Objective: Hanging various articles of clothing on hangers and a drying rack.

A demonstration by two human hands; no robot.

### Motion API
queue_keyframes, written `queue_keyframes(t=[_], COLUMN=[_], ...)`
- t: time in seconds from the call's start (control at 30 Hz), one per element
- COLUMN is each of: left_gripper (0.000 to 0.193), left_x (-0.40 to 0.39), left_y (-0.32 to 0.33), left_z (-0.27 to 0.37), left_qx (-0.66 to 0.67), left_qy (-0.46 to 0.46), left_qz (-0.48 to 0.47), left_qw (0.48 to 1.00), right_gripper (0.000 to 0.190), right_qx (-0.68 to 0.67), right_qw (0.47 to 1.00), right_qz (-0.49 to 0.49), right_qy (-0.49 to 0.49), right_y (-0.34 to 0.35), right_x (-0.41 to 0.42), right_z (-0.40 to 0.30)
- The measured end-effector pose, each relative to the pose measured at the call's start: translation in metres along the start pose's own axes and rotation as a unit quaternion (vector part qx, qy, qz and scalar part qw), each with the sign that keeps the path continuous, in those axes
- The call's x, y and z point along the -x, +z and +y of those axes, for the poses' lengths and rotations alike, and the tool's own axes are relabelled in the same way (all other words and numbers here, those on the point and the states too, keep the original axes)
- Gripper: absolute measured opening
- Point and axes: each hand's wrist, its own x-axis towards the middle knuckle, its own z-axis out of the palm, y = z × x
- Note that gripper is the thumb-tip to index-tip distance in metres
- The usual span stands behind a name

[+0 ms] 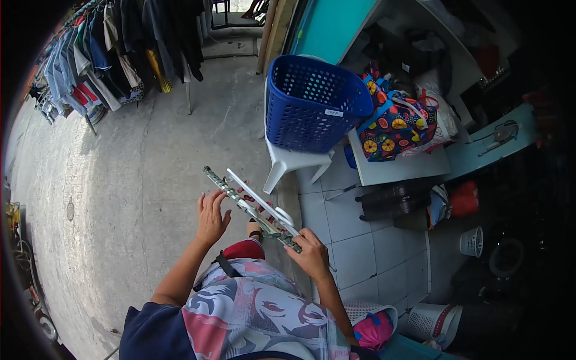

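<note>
Several clothes hangers (252, 205) lie bunched together in front of me, some white, some wrapped in a dark green and pale material. Their right end is gripped by my right hand (312, 255), its fingers curled round them. At their left side is my left hand (210, 218), with the fingers apart and the fingertips close to the wrapped hanger; whether they touch it I cannot tell. Small red pieces (249, 198) show behind the hangers. A hanger's white hook (284, 216) curls up near my right hand.
A blue perforated laundry basket (301, 121) stands on a white plastic stool (292, 161). Right of it, a fruit-patterned bag (393, 130) sits on a white table (405, 173). Clothes (90, 58) hang on a rack at the upper left. White baskets (423, 320) stand at the lower right.
</note>
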Motion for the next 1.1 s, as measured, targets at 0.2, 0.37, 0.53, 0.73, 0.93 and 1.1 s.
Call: queue_keyframes(t=[0.2, 0.37, 0.53, 0.73, 0.93, 1.1], left_gripper=[0.064, 0.064, 0.067, 0.048, 0.03, 0.029], left_x=[-0.162, -0.267, -0.35, -0.436, -0.506, -0.526], left_y=[0.019, 0.025, 0.028, 0.048, 0.071, 0.083], left_z=[0.024, 0.058, 0.096, 0.147, 0.204, 0.222], left_qx=[0.089, 0.115, 0.092, -0.092, -0.164, -0.206], left_qy=[0.063, 0.11, 0.16, 0.156, 0.204, 0.15], left_qz=[0.038, 0.086, 0.18, 0.076, 0.04, 0.005], left_qw=[0.993, 0.984, 0.966, 0.981, 0.964, 0.967], right_gripper=[0.019, 0.02, 0.02, 0.021, 0.015, 0.016], right_qx=[-0.004, -0.065, -0.136, -0.12, -0.269, -0.335], right_qw=[0.996, 0.983, 0.981, 0.984, 0.956, 0.907], right_qz=[0.086, 0.168, 0.139, 0.065, -0.027, 0.245], right_qy=[-0.022, -0.014, -0.014, -0.116, -0.111, 0.068], right_y=[-0.074, -0.134, -0.188, -0.231, -0.297, -0.358], right_x=[-0.104, -0.16, -0.227, -0.32, -0.376, -0.404], right_z=[0.044, 0.085, 0.132, 0.199, 0.289, 0.366])
